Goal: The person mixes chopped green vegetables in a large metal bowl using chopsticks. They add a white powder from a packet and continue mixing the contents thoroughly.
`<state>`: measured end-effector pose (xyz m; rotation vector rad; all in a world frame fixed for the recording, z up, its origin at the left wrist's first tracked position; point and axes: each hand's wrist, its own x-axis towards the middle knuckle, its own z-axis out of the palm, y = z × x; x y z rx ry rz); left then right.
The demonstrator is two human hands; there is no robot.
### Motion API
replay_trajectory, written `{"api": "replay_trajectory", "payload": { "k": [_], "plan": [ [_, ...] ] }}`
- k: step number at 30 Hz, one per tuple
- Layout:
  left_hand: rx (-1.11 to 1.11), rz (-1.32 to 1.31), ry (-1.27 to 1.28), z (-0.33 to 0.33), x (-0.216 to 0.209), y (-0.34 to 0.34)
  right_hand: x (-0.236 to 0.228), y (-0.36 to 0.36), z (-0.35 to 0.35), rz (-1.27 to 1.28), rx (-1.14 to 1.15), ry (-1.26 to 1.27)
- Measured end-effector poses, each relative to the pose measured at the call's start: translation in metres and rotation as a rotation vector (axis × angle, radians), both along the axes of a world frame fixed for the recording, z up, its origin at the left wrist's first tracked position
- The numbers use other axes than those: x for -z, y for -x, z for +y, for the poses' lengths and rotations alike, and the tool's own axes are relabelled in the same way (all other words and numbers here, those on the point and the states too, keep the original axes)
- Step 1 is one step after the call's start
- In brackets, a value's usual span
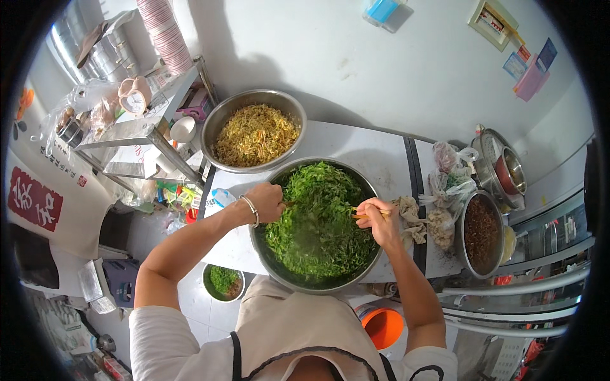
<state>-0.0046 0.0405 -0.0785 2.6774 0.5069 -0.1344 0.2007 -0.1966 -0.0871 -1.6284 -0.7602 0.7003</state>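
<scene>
A large steel bowl [274, 268] full of chopped green leaves [318, 222] stands on the white table in front of me. Above its right side, my right hand [379, 221] is closed around light wooden chopsticks [361, 214], which reach into the leaves. At the left rim, my left hand [267, 202] is curled into a fist against the greens, a bracelet on its wrist. Whatever its fingers hold, if anything, is hidden. Behind the big bowl, a second steel bowl [210, 141] holds a yellowish-brown chopped mixture [257, 134].
A metal shelf [121, 134] crowds the left side. Crumpled cloth [412, 219], plastic bags [445, 168] and a bowl of brown crumbly food [481, 232] sit to the right. On the floor are an orange bucket [384, 327] and a smaller bowl with greens [223, 279].
</scene>
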Motion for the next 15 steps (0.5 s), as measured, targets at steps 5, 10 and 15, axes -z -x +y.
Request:
{"api": "replay_trajectory", "payload": {
  "k": [5, 10, 15],
  "plan": [
    [-0.026, 0.133, -0.128, -0.011, -0.053, -0.001, -0.051, -0.007, -0.007, -0.151, -0.121, 0.086],
    [-0.045, 0.349, -0.297, 0.008, -0.018, -0.016, 0.0, -0.061, 0.001, -0.366, -0.081, 0.208],
    [-0.056, 0.388, -0.182, 0.016, 0.046, -0.046, 0.091, -0.08, 0.037, 0.115, 0.1, 0.052]
  ]
}}
